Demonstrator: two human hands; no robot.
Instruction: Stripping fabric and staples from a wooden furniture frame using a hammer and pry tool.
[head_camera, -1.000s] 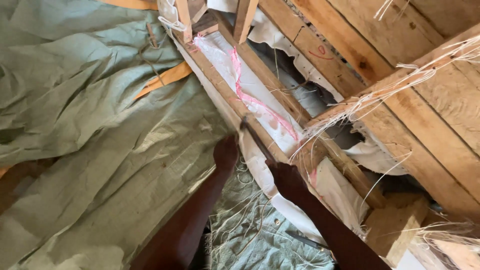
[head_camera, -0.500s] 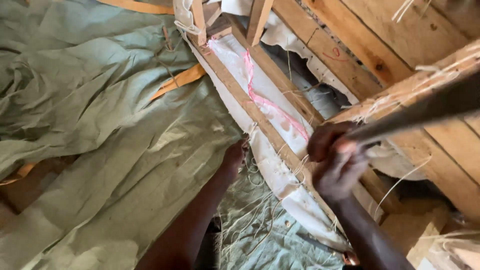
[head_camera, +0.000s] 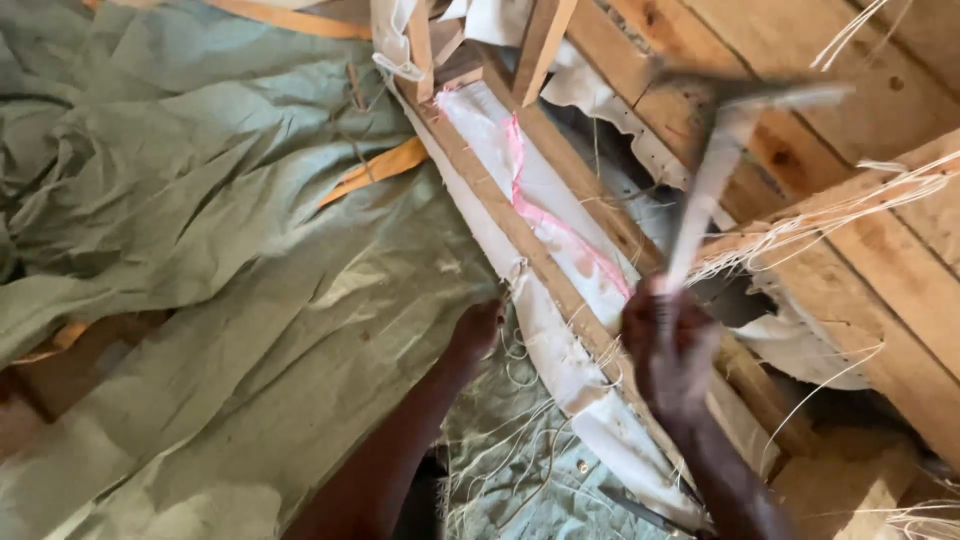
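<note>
I see my right hand clamped on a blurred hammer, raised over the wooden frame. My left hand presses closed on the green woven cloth beside the frame's edge. White sacking with a pink stripe fills the frame; its lower end is hidden.

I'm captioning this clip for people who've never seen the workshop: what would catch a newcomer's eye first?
Most striking is the hammer, blurred, raised at upper right in the right hand over the wooden frame. The left hand presses at centre where the green woven fabric, crumpled across the left, meets the frame's rail. Frayed white sacking with a pink stripe lies between the rails.
</note>
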